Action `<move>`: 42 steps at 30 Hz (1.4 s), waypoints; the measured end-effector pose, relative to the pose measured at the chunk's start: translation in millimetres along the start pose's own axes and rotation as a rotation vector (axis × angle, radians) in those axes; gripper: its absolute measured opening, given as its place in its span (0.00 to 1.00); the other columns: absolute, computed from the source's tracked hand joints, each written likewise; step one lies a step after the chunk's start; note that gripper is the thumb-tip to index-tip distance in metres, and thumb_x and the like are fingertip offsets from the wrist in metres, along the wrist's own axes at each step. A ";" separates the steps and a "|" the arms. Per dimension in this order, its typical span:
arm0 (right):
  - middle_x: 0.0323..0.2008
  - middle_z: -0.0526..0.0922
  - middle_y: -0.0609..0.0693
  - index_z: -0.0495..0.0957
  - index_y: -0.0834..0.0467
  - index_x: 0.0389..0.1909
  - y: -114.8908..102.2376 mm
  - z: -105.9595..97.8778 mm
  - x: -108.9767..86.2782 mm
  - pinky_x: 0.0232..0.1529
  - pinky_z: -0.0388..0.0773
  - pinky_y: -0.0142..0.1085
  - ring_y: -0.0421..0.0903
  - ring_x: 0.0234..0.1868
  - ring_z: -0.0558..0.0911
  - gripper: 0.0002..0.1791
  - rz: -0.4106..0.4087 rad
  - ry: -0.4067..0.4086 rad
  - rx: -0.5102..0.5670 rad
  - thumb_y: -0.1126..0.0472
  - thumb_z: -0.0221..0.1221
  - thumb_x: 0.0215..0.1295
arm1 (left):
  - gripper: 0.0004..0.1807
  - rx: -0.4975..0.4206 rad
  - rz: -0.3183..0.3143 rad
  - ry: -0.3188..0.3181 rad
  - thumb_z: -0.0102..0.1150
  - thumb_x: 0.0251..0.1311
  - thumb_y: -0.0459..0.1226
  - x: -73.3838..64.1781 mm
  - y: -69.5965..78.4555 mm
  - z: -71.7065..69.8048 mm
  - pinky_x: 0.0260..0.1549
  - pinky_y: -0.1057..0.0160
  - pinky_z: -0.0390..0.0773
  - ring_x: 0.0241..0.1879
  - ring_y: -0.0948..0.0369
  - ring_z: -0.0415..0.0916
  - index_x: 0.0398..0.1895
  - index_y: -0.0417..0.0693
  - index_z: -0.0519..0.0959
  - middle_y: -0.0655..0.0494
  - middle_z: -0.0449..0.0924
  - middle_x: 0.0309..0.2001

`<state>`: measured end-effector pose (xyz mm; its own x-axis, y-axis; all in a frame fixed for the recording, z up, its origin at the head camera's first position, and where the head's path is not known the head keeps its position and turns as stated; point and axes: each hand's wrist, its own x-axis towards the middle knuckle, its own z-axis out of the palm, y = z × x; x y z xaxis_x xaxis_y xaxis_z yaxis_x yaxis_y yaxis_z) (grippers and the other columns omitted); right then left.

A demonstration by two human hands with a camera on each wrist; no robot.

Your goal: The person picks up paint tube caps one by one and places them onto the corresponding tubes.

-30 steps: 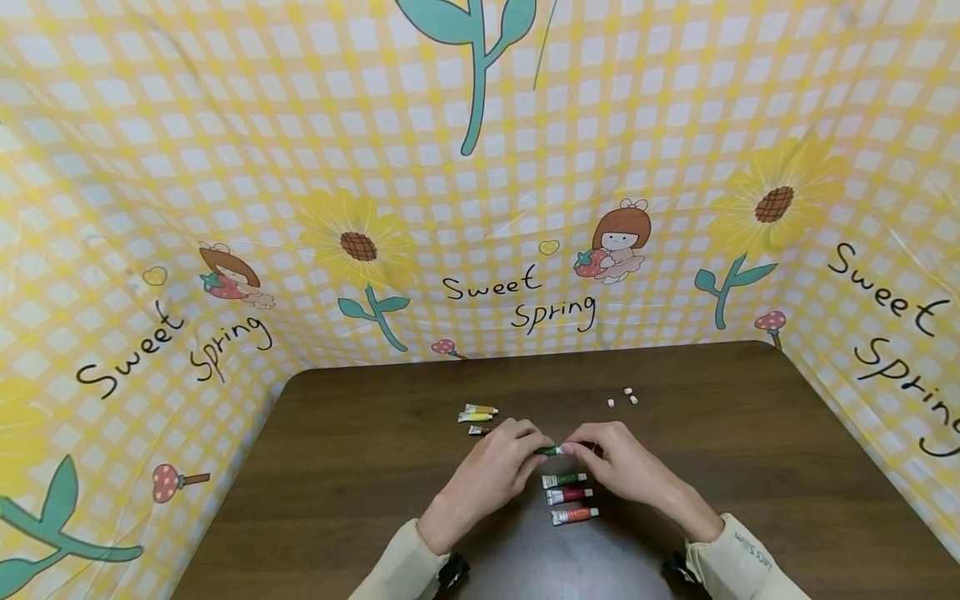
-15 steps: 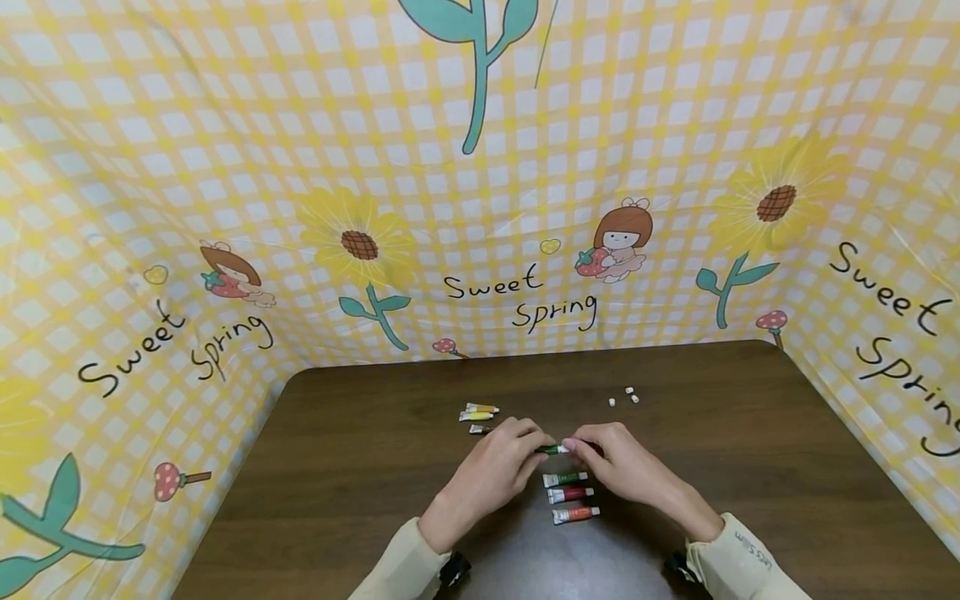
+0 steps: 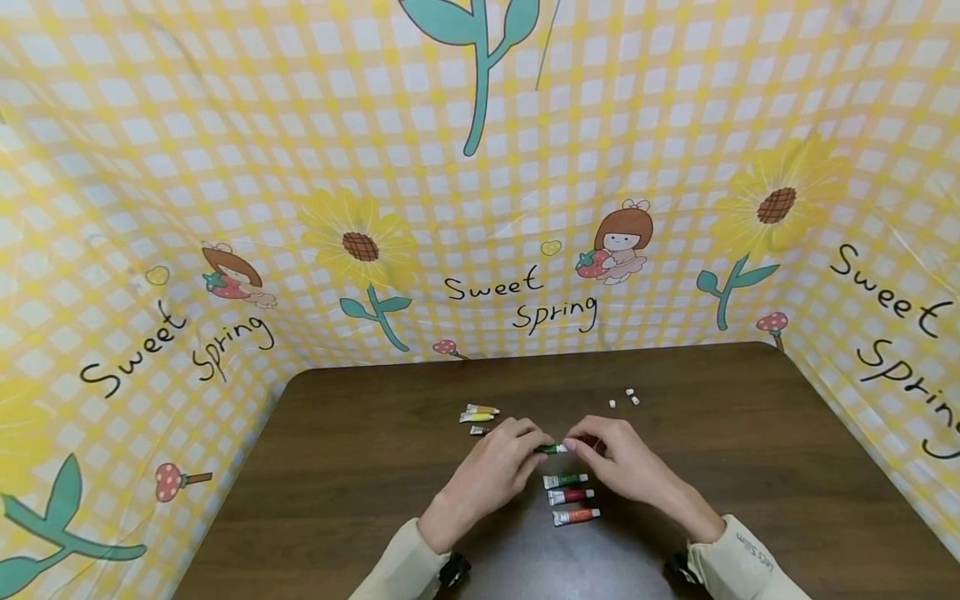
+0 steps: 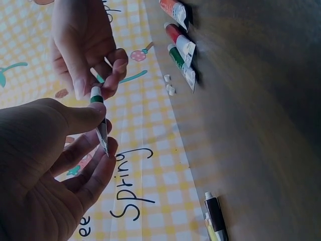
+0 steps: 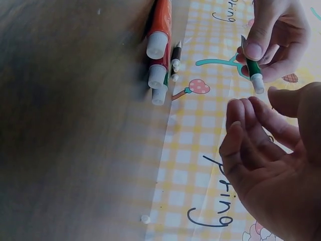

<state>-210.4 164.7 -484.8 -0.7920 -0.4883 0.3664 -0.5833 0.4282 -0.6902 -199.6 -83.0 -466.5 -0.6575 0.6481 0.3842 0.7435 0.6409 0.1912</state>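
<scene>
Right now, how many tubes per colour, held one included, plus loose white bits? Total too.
Green tubes: 2, one of them held
Red tube: 1
Orange tube: 1
Yellow tube: 1
Ochre tube: 1
Dark tube: 1
Loose white bits: 3
Total: 10

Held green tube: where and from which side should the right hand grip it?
Probably best by the white end of the held green tube, thumb and fingertips on opposite sides, coming from the right. That end juts out toward the right hand; the left hand pinches the body behind it.
</scene>
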 end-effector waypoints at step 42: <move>0.35 0.86 0.45 0.89 0.55 0.42 0.2 2.8 -0.7 0.26 0.76 0.28 0.32 0.28 0.76 0.04 -0.143 0.031 -0.025 0.64 0.66 0.74 | 0.08 -0.003 0.017 0.013 0.64 0.76 0.38 -0.6 1.3 -1.2 0.45 0.65 0.83 0.46 0.63 0.80 0.53 0.54 0.87 0.61 0.85 0.48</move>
<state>-209.3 163.0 -487.0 -0.7056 -0.5224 0.4788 -0.6944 0.3754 -0.6139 -198.1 -83.0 -465.4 -0.6433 0.6533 0.3992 0.7548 0.6285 0.1877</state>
